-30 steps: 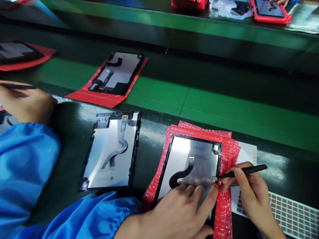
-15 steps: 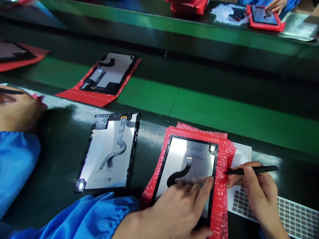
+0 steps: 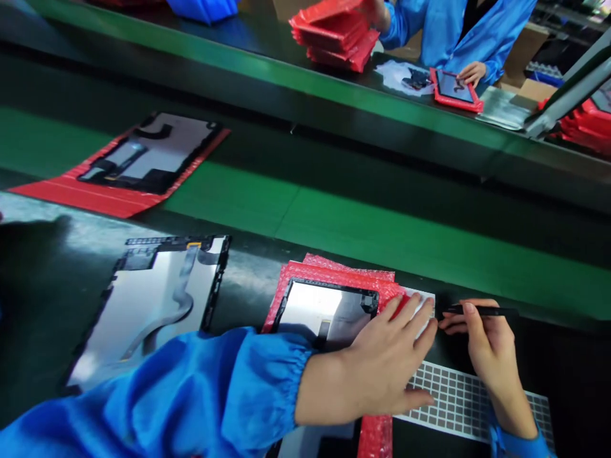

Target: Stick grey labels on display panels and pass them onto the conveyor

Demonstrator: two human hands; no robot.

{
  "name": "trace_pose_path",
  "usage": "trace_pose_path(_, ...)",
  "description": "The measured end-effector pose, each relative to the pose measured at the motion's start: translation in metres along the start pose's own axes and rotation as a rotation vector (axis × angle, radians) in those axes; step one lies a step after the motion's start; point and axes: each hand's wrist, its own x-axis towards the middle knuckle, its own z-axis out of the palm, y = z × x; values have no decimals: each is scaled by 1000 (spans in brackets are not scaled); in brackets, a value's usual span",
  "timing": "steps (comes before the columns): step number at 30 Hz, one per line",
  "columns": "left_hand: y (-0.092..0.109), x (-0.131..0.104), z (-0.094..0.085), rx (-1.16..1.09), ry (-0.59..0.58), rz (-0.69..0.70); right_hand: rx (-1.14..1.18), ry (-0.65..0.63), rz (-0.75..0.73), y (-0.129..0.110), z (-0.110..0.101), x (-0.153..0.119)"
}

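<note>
My left hand (image 3: 377, 362) is spread open, palm down. It reaches across a tablet screen panel (image 3: 305, 305) to a white sheet of small grey square stickers (image 3: 453, 397), and its fingers lie over the upper part of that sheet. Under the panel are red bubble-wrap bags (image 3: 351, 270). Part of the panel and its ribbon cable is hidden by my left hand and sleeve. Beside the sheet, my right hand (image 3: 491, 337) pinches a slim black pointed tool (image 3: 494, 312), its tip toward my left fingers. Whether it is tweezers or a pen is unclear.
A second screen panel (image 3: 167, 286) with a long ribbon cable lies to the left. Another panel (image 3: 167, 149) rests on a red bag (image 3: 109, 207) on the green strip. Across the bench, a co-worker's hand (image 3: 472, 73) touches a panel, near stacked red bags (image 3: 334, 35).
My left hand has moved right, off the panel and onto the sticker sheet, with fingers spread. My right hand still holds the black tool. The view has shifted, and the neighbour's hand at left is gone.
</note>
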Motion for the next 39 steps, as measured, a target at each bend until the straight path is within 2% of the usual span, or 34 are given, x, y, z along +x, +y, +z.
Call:
trace_pose_path(5,-3,10,12,29,-48,-39,-7,-35,1,2,0,7)
trace_pose_path(12,-3,8,20,111,66,-27,-40,-49,16,6,-2,6)
trace_pose_path(28,-4,9,23,98,80,-30,-39,-43,6,4,-1,7)
trace_pose_path(39,-6,10,21,76,28,-28,100,4,21,1,5,10)
